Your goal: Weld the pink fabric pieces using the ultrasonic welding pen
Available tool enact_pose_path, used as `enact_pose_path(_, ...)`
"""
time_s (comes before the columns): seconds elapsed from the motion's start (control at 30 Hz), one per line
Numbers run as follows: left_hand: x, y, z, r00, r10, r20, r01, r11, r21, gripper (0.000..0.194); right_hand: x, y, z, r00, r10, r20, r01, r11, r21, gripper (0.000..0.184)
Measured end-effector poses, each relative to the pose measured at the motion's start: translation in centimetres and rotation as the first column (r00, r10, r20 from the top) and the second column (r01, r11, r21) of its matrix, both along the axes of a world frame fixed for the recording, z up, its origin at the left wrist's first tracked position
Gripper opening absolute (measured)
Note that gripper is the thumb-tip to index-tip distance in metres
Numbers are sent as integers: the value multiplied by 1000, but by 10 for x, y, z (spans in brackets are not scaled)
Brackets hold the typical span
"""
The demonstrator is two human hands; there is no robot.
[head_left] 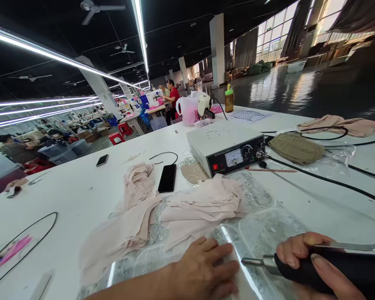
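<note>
At the near edge of the long white worktop (81, 183), the right hand (312, 262) had its fingers closed around the black cylindrical handle of a welding tool with a silver metal tip (259, 262). The tool lay nearly level, its tip pointing left toward the left hand (203, 271) and hovering just above a clear glass plate (262, 233) over a grey mottled surface. The left hand rested palm down, fingers spread and flat, on that plate, holding nothing, just below a heap of pale pink fabric pieces (200, 206) lying at the plate's far side.

The step in hand looked like readying the tool over the plate with no piece yet under the tip. The next move would seem to call for a fabric piece drawn under the tip and held flat.

Behind the fabric stood a white box-shaped control unit with a black dial panel (228, 148), and a black phone (167, 178) lay to its left.
</note>
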State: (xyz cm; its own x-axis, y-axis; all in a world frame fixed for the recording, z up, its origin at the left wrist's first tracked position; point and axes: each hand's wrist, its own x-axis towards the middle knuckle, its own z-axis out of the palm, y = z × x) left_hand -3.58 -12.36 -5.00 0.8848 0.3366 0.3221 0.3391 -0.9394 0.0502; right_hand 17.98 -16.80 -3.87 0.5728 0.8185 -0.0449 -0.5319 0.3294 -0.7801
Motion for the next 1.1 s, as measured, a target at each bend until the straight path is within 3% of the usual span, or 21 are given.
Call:
enact_pose_path(0.13, 0, -1, -3, 999, 10, -42, -10, 1000, 12, 37, 1, 0, -11, 998, 64, -10, -63, 997, 35, 30)
enact_pose_path(0.27, 1, -1, -7, 999, 23, -40, -22, 1000, 19, 38, 5, 2, -22, 988, 123, 90, -131, 988, 88, 25)
enact_pose_path(0.57, 0, 0, -5, 997, 19, -75, -19, 1000, 1, 38, 1, 4, -11, 980, 71, 185, -86, 994, 72, 24)
enact_pose_path(0.83, 0, -1, -3, 996, 21, -86, -22, 1000, -7, 41, 1, 3, -17, 979, 76, 187, -91, 993, 72, 27)
enact_pose_path(1.1, 0, -1, -2, 998, 7, -58, -9, 1000, -24, 40, 16, -9, -32, 953, 140, 270, -190, 967, 169, 9)
